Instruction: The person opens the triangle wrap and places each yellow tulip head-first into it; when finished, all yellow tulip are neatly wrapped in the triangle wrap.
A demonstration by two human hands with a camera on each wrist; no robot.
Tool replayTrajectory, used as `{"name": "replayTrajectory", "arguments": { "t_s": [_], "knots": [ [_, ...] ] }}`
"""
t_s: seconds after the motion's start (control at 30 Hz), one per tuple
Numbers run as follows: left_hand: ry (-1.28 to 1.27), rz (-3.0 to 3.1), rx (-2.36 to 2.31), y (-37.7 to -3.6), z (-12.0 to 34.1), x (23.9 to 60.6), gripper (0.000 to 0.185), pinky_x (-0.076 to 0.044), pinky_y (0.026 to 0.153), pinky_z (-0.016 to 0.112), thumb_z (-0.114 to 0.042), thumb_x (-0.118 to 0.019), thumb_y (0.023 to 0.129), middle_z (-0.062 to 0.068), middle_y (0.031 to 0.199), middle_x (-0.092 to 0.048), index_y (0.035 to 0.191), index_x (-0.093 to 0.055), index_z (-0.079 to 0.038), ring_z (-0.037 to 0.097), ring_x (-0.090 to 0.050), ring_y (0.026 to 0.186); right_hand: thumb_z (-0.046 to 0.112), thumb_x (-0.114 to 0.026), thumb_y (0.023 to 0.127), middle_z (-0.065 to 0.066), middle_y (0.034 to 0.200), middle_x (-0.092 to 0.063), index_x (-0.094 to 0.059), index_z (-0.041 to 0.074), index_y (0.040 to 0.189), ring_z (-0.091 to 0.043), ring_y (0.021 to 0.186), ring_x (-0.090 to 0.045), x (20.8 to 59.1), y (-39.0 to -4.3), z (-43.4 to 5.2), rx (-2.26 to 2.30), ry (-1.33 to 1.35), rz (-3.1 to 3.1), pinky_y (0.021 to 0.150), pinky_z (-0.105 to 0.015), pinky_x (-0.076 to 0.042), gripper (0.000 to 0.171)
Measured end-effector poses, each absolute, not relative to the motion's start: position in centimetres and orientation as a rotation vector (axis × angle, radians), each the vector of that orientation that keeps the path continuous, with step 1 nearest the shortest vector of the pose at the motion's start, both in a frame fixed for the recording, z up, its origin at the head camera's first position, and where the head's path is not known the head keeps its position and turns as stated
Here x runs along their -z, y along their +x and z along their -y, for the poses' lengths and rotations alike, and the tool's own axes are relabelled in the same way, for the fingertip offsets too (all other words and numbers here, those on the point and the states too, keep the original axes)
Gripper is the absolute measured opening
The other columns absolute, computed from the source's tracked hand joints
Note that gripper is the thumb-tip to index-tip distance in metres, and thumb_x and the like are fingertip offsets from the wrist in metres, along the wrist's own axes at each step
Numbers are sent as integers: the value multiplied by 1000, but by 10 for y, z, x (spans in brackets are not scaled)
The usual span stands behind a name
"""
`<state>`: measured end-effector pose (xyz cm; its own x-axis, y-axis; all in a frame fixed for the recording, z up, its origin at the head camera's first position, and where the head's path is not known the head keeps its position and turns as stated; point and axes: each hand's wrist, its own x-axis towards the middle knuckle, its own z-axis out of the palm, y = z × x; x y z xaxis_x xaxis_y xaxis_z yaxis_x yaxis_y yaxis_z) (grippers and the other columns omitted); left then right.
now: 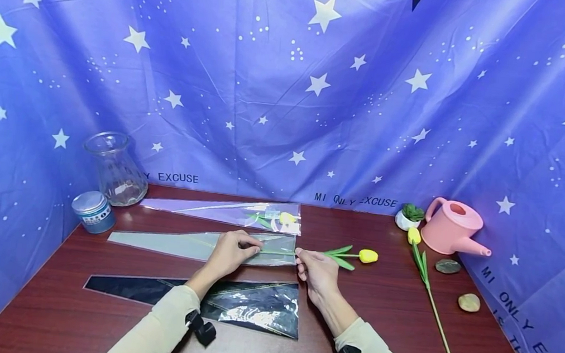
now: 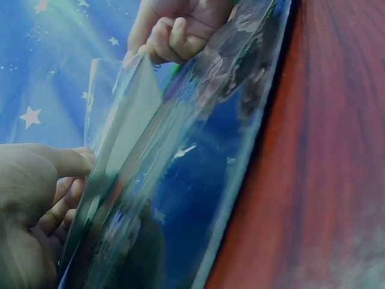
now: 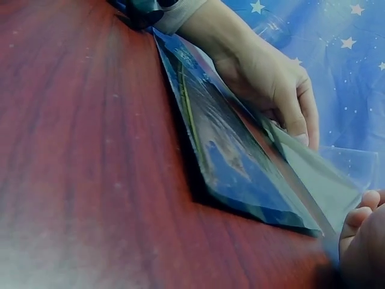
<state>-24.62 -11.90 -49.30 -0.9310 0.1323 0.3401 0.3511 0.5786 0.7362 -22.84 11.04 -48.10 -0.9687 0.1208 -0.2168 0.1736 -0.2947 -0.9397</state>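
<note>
Right hand [image 1: 317,270] beside tulip [image 1: 351,255]

Yellow tulip [image 1: 367,256] lying flat, stem inside grey-green sleeve [image 1: 196,244].

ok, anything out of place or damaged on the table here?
Nothing looks damaged or spilled. One loose yellow tulip lies unwrapped on the table by the pink watering can. The left hand and right hand hold the grey sleeve.
</note>
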Motion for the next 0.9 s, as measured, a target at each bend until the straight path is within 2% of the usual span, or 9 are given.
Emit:
{"name": "replayTrajectory", "arguments": {
  "t_s": [0.1,0.27,0.43,0.6,0.7,0.9],
  "knots": [
    [-398,2574,1274,-246,119,493,11,-51,76,26,-13,-82,87,-6,92,-77,94,-85,-22,8,-65,83,-2,-72,90,3,60,-65,-75,-5,94,-2,48,-52,479,-224,-119,2480,351,-1863,44,-15,-41,5],
    [-402,2591,1282,-247,117,492,11,-51,78,26,-15,-82,88,-6,92,-77,95,-85,-23,9,-65,84,-4,-72,90,2,68,-68,-75,-9,100,-6,55,-54,468,-226,-154,2459,169,-2037,51,-18,-46,12],
    [-398,2574,1269,-247,117,492,12,-51,78,27,-12,-83,86,-6,91,-77,92,-85,-22,10,-66,85,7,-76,93,9,74,-68,-72,-7,110,-8,64,-59,454,-244,-212,2220,-73,-2345,62,-23,-52,23],
    [-397,2572,1283,-247,118,492,13,-51,77,27,-12,-83,86,-6,90,-77,92,-85,-24,10,-66,84,13,-77,94,15,91,-74,-69,-8,118,-3,81,-66,449,-261,-265,1940,-237,-2553,71,-22,-55,33],
    [-398,2571,1287,-247,119,492,14,-51,77,27,-12,-83,87,-7,90,-76,92,-85,-24,10,-66,84,14,-77,93,8,99,-75,-69,-8,118,0,89,-65,450,-270,-286,1772,-330,-2662,74,-19,-54,34],
    [-398,2578,1288,-246,120,494,13,-50,76,26,-13,-83,87,-7,90,-76,93,-85,-24,8,-65,82,9,-78,91,-21,111,-70,-73,-4,112,-1,91,-66,464,-284,-302,1583,-537,-2735,77,-17,-55,25]
  ]
}}
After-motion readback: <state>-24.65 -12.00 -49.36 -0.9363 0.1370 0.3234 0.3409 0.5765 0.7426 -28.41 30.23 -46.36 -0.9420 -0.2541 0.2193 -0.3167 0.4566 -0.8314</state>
